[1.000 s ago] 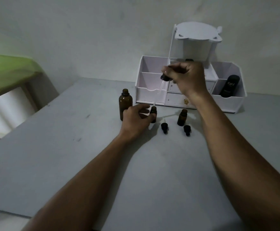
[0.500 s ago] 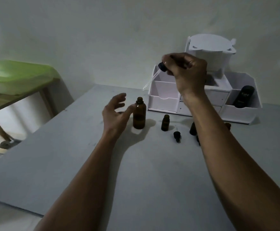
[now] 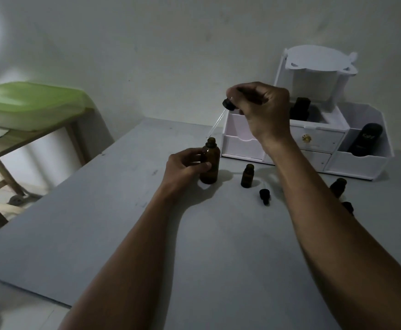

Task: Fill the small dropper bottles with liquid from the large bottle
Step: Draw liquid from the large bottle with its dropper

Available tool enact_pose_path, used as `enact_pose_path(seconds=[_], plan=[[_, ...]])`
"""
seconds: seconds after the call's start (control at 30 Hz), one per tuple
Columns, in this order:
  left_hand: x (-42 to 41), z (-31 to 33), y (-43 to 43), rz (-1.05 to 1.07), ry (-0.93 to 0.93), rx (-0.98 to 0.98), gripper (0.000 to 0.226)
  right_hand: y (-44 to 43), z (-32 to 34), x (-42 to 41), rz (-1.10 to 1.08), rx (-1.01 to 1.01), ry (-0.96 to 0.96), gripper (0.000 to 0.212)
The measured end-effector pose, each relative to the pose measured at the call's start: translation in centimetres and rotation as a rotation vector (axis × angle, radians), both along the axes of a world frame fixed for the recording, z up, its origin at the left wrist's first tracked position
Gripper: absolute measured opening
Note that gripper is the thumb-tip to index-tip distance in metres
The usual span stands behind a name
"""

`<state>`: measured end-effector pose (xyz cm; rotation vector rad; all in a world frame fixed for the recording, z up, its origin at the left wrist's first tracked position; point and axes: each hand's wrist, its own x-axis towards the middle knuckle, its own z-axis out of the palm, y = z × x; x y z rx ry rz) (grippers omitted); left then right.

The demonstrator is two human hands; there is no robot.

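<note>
Here the large bottle (image 3: 210, 163) stands uncapped on the grey table (image 3: 99, 222), at about 11 o'clock from the nearest small bottle (image 3: 247, 175); the left hand (image 3: 185, 166) wraps its fingers around the body, steadying it; the right hand (image 3: 261, 110) pinches a dropper (image 3: 218, 117) by its black bulb, the glass tip slanting down just above the open neck; this looks like the refill draw; next the tip must enter the neck cleanly; a second small bottle (image 3: 337, 185) and 1 loose cap (image 3: 264, 195) lie at 3 o'clock, before the white organiser (image 3: 361, 163).
</note>
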<state>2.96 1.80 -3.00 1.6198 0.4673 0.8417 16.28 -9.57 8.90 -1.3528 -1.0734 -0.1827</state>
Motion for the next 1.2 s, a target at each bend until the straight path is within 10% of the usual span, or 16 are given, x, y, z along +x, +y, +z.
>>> enact_pose_path(seconds=[1.0, 1.2], plan=[[-0.1, 0.5, -0.3, 0.034, 0.090, 0.028, 0.041, 1.7, -4.6, 0.0, 0.029, -0.402, -0.137, 0.030], [0.1, 1.6, -1.6, 0.459, -0.109, 0.387, 0.033, -2.5, -3.3, 1.4, -0.007, -0.418, -0.196, 0.027]])
